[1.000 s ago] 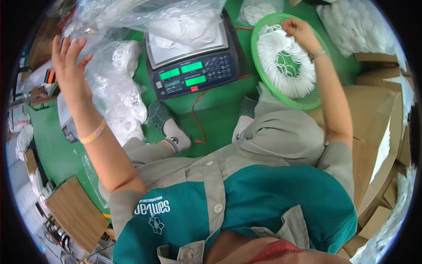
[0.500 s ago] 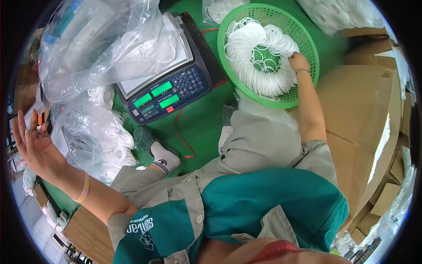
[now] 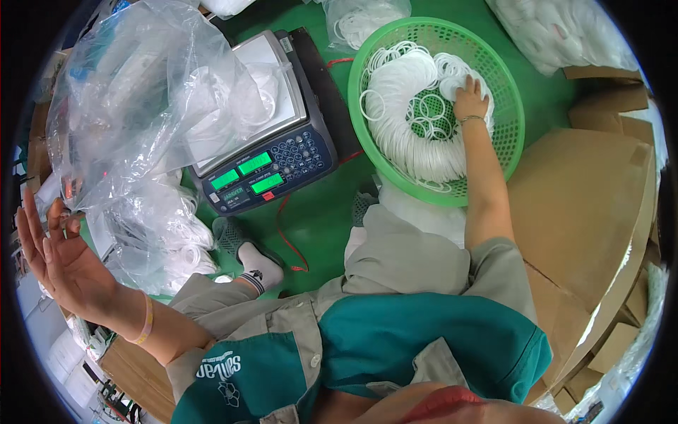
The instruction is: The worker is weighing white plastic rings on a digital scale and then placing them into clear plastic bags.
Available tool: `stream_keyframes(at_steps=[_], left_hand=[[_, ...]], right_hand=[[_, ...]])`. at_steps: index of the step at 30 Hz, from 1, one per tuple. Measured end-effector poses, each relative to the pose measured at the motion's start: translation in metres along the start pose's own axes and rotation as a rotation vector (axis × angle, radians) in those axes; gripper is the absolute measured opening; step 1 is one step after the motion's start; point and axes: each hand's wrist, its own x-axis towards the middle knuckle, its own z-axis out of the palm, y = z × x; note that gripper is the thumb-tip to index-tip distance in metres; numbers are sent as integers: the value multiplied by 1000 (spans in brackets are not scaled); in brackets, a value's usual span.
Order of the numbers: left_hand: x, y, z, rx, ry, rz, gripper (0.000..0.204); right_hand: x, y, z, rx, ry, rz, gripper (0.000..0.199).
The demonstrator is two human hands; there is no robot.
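My right hand reaches into a green perforated plastic basket and rests on the white rings at its right side. Its fingers look spread over the rings; what lies under the palm is hidden. The thin rings are packed in a curved row around a gap in the middle. Raised at the far left, my left hand has its fingers stretched apart. Beside its fingertips is the edge of a large clear plastic bag; whether they touch is unclear. That bag, with white rings inside, lies over a counting scale.
Bagged white rings lie on the floor left of my foot. Another clear bag of rings sits behind the basket, and a white filled bag at the far right. A big cardboard box stands at my right. A red cord crosses the green floor.
My right hand has moved from the basket's right edge farther in over the rings, and its closed fingers have spread. My left hand stays raised and open. The view has shifted slightly.
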Motion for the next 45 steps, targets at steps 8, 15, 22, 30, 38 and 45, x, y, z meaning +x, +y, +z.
stream_keyframes(at_steps=[8,15,22,30,38,45], left_hand=[[-8,14,-28,-88,-52,23,41],[-19,30,-40,-98,71,114,43],[-20,31,-34,-217,147,94,42],[-32,23,-83,-83,146,-92,37],[-162,-182,-31,585,-1181,-1057,27],[-322,-242,16,1229,-1062,-364,18]], right_hand=[[-36,35,-68,1959,193,215,24],[-101,10,-282,2207,-112,-522,28],[-180,-116,-452,1107,-91,-1042,17],[-155,-231,-428,637,481,-1206,29],[-208,-138,-403,1004,451,-1145,15],[-197,-79,-375,1150,269,-880,27]])
